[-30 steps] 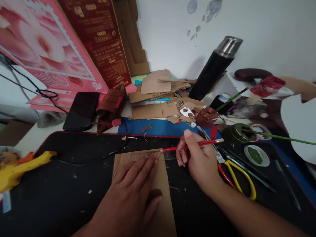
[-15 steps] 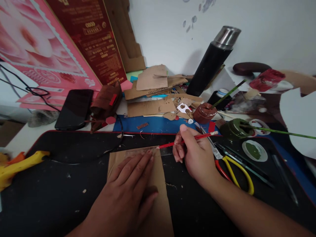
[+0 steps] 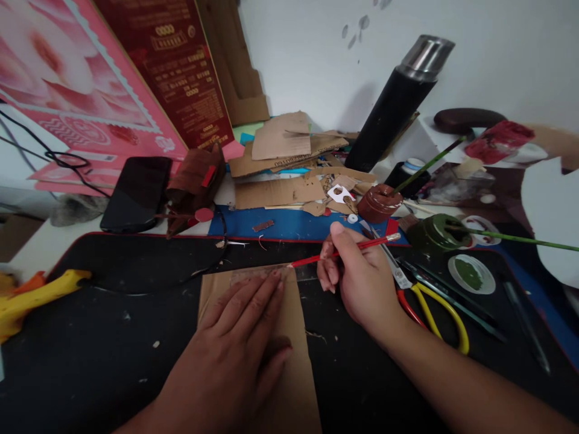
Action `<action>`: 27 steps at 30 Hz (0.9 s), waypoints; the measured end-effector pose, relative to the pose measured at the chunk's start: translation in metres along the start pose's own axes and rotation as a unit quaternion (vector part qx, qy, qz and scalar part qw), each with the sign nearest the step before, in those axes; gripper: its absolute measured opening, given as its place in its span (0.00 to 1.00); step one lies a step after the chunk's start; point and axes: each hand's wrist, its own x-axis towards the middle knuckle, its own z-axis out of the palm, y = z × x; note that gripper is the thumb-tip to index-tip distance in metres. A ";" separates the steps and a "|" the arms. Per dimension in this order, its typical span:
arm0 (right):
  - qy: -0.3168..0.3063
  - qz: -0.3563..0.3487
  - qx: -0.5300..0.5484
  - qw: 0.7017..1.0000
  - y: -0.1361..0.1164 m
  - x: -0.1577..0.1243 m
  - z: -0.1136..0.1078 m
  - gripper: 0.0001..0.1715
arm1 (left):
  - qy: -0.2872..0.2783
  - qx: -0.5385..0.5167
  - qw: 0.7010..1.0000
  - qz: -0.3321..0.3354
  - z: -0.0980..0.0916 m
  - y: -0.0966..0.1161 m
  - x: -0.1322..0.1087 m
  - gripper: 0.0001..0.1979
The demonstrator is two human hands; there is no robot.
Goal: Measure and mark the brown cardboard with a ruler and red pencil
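Note:
My left hand (image 3: 239, 343) lies flat, fingers stretched out, on a strip of brown cardboard (image 3: 296, 361). Its fingertips press on a clear ruler (image 3: 242, 276) laid across the cardboard's far end; the fingers cover part of it. Between the fingers of my right hand (image 3: 357, 277) is a red pencil (image 3: 310, 260), its point touching or just over the cardboard at the ruler's edge. Right beside that hand lie scissors (image 3: 441, 313) with red and yellow handles.
Behind are cardboard scraps (image 3: 275, 193), a tilted black flask (image 3: 393, 114), a brown paint jar (image 3: 379, 203) and a green paint jar (image 3: 436, 234) with sticks in them. A phone (image 3: 136, 193) leans at left, near a yellow object (image 3: 40, 301). A pen (image 3: 527, 328) lies far right.
The camera view has shifted slightly. Both hands, the pencil and the cardboard keep nearly the same positions relative to each other.

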 end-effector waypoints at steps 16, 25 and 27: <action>0.008 0.009 -0.008 1.000 -0.003 0.004 0.005 0.27 | -0.004 -0.023 1.000 -0.020 0.001 0.001 -0.002 0.33; -0.008 0.007 -0.020 1.000 -0.002 0.003 0.006 0.28 | -0.001 -0.019 1.000 -0.020 0.001 0.002 -0.001 0.32; -0.006 0.007 -0.016 1.000 -0.002 0.003 0.006 0.28 | -0.002 -0.016 1.000 -0.018 0.001 0.002 -0.001 0.32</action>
